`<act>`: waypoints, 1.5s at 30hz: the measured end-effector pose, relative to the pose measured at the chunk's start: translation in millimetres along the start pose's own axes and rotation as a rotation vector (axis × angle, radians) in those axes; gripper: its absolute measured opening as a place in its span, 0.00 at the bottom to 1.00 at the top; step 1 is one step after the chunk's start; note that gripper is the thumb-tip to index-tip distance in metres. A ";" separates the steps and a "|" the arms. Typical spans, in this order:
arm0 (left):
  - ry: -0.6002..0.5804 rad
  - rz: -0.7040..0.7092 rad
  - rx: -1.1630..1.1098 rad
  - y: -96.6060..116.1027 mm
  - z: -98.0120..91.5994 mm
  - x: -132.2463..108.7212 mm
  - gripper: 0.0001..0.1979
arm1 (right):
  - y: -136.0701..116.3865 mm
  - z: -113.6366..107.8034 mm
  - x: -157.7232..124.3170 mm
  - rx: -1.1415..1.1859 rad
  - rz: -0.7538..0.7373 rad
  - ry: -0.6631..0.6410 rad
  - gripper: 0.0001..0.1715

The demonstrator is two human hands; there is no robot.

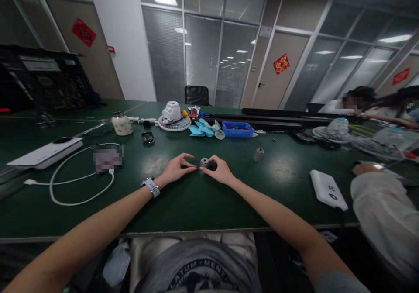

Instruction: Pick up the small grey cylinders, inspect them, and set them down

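A small grey metal cylinder (204,162) with dark marks on its top stands upright on the green table. The thumb and fingers of my right hand (220,169) are curved around its right side and grip it. Just to its left is my left hand (179,169), thumb and fingers apart, with nothing in it and a small gap to the cylinder. Farther right, a second metal cylinder (258,154) of similar look stands by itself. What it is for does not show.
Behind my hands lie blue fan blades (205,128), a white fan head (172,112) and a blue tray (237,129). A patterned jar (122,124) and a white cable (50,184) are left. At right are a white power bank (328,189) and a co-worker's sleeve (382,205).
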State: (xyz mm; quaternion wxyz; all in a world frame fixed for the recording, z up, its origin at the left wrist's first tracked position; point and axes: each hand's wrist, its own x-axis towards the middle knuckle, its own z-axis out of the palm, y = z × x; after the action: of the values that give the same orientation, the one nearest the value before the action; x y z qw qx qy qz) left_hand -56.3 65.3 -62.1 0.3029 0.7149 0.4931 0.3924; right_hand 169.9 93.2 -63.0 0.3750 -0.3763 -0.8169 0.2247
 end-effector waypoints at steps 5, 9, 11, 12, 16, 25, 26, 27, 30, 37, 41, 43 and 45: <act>-0.033 0.008 0.037 -4.6 5.5 1.9 0.28 | 2.5 -1.4 -4.0 0.056 -0.001 -0.005 0.20; 0.022 -0.005 0.024 -0.7 6.3 1.1 0.31 | 1.5 -4.8 -6.1 0.056 -0.036 -0.030 0.26; 0.094 -0.042 -0.009 0.1 7.2 1.9 0.28 | -1.3 -7.1 -6.8 0.000 -0.062 -0.042 0.29; 0.134 -0.066 -0.025 0.0 7.7 2.7 0.26 | -3.2 -8.0 -7.3 -0.031 -0.074 -0.044 0.29; 0.261 -0.147 -0.078 -1.3 8.5 6.7 0.25 | -8.9 -8.2 -8.9 -0.140 -0.079 -0.045 0.26; 0.282 -0.156 -0.113 -0.9 7.6 7.0 0.23 | 38.4 -40.1 10.7 -0.388 0.185 0.150 0.24; 0.281 -0.155 -0.116 -0.2 7.8 6.6 0.23 | 48.9 -47.9 13.2 -0.414 0.224 0.185 0.24; 0.282 -0.153 -0.117 0.6 8.0 6.3 0.23 | 59.2 -55.5 15.2 -0.437 0.257 0.218 0.24; 0.293 -0.143 -0.116 1.3 8.6 5.8 0.22 | 85.0 -73.7 18.7 -0.495 0.327 0.300 0.26; 0.380 -0.179 -0.136 -7.0 7.8 8.6 0.17 | 78.3 -72.6 18.0 -0.529 0.362 0.413 0.34; 0.444 -0.223 -0.161 -7.9 5.5 11.0 0.17 | 34.1 -43.1 10.9 -0.420 0.141 0.309 0.30; 0.457 -0.233 -0.184 -7.1 4.7 11.4 0.17 | 13.2 -22.5 7.1 -0.327 0.036 0.112 0.27; 0.457 -0.225 -0.183 -6.5 4.3 11.0 0.17 | -1.4 -2.4 4.8 -0.276 -0.034 -0.062 0.26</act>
State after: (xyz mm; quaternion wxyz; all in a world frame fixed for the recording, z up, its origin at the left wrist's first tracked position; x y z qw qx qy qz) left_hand -53.4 77.6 -66.7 0.2885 0.5183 0.5875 0.5504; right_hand 169.1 96.2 -58.5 0.2982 -0.4034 -0.8574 0.1154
